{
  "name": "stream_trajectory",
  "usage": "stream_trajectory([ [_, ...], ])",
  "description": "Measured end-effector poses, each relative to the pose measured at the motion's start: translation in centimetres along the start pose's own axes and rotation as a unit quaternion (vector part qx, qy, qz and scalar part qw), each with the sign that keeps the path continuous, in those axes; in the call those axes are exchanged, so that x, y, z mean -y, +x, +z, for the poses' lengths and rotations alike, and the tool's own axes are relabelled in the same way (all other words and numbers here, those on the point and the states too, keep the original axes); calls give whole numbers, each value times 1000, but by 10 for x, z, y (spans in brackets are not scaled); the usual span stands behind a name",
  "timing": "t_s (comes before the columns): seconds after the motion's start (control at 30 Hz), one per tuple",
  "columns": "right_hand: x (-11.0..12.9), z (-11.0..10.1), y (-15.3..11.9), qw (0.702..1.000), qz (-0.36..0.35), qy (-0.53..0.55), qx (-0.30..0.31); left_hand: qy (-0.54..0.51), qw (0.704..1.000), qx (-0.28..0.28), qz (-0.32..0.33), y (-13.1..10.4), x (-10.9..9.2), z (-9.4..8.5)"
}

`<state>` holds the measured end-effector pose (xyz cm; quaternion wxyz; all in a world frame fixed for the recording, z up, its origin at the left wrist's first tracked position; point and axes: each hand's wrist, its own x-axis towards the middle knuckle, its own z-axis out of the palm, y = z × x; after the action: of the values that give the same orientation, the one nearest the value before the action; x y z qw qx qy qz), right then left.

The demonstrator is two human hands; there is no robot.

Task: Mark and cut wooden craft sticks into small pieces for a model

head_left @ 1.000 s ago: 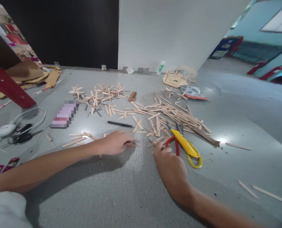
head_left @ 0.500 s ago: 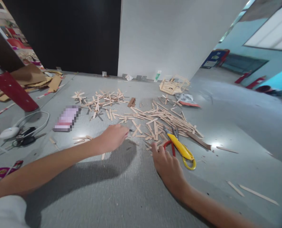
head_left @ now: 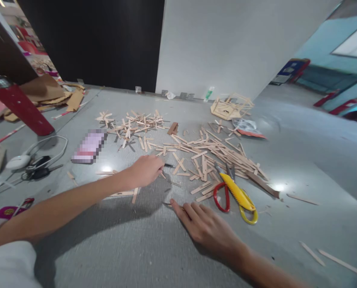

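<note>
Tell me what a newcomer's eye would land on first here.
Probably the sprawl of pale wooden sticks across the middle of the grey surface. The bright yellow handle to the right of the hands' gap would compete, as would the red flask at far left.

No readable text, labels, brands, numbers or signs.

Bare tabletop (head_left: 121, 252) before both hands, stick pile (head_left: 226, 152) blocking beyond, scissors (head_left: 237, 192) rightward
</note>
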<state>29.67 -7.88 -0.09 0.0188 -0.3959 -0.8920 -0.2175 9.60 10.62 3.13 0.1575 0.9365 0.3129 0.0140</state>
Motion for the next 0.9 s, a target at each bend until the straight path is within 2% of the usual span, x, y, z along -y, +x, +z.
stream_trajectory([
  [0.23, 5, -2, 3, 996, 23, -71, 55, -7, 1000, 24, -8, 2, 1, 4],
  [0.47, 6, -2, 1, 996, 44, -20, 77, -20, 999, 33, -19, 0, -2, -1],
  [0.63, 4, -6, 3, 989, 71, 27, 127, -29, 999, 35, -20, 1, -3, -2],
  [0.9, 6, -9, 6, 984, 84, 36, 155, -24, 999, 36, -21, 1, -4, -4],
])
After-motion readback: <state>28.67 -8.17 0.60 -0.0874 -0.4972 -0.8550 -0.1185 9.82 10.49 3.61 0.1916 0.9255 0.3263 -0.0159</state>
